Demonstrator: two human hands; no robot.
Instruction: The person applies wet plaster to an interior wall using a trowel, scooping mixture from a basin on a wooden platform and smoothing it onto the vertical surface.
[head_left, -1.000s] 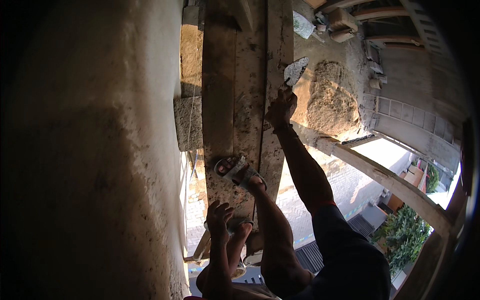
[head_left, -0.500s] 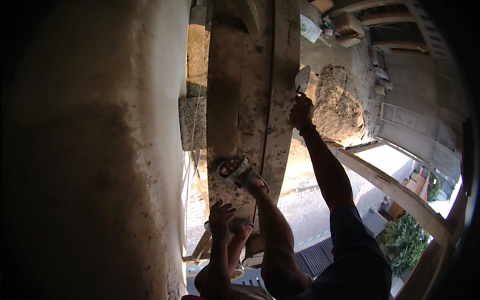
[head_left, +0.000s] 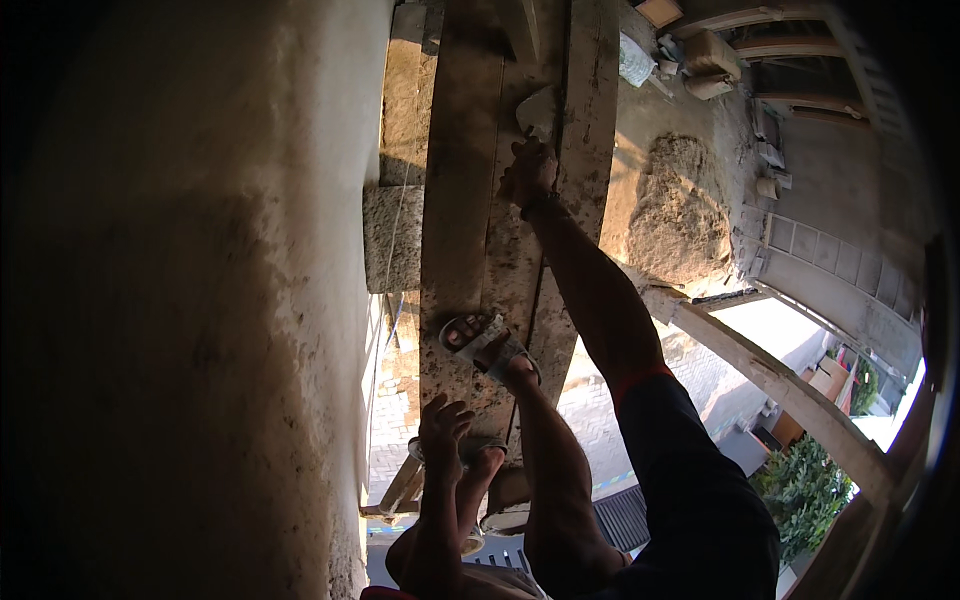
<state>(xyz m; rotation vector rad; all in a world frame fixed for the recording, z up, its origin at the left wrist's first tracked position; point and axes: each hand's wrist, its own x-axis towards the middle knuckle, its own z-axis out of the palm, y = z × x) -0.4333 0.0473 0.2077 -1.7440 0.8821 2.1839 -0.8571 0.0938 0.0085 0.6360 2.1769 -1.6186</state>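
My right hand [head_left: 530, 172] is closed round the handle of a trowel [head_left: 538, 112], held out ahead of me over the wooden planks [head_left: 460, 240]. The trowel's pale, rounded blade points away from me. Whether it touches the wood, I cannot tell. Lower down, my left hand [head_left: 443, 432] hangs with its fingers apart and holds nothing. It is nearest to my sandalled feet, which rest on the planks. A plastered wall [head_left: 200, 300] rises on my left, darker and rougher in its lower part.
Far below on the right lies a heap of sand or mortar [head_left: 683, 210]. A wooden beam [head_left: 780, 370] slants across the right side. A ladder [head_left: 835, 255] and a pale sack [head_left: 636, 60] are beyond. Between planks and wall runs a thin string [head_left: 398, 235] over a gap.
My right hand has swung left and forward with the trowel, from beside the planks' right edge to over their middle. My left hand stays almost still.
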